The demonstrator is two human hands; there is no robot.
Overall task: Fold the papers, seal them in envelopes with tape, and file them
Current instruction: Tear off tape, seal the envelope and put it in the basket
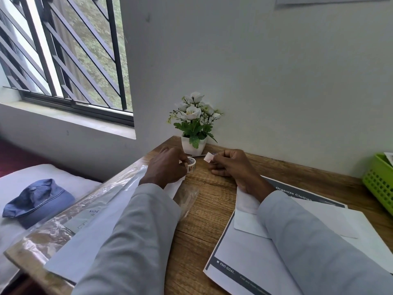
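1. Head view, centre of the frame: I see my left hand (164, 166) gripping the roll of tape (191, 165), fingers curled round it, just above the wooden worktop (204, 209).
2. My right hand (230, 165) sits just right of the roll, apart from the left, pinching a short piece of tape (208, 156) that sticks up between the two hands.
3. A white envelope (246, 220) lies under my right wrist and sleeve, lower right, on top of printed papers (234, 256).
4. More white paper in clear plastic wrap (89, 209) runs under my left forearm toward the lower left.
5. A potted flower (194, 124) stands behind the hands; a green basket (378, 179) sits at the right edge.
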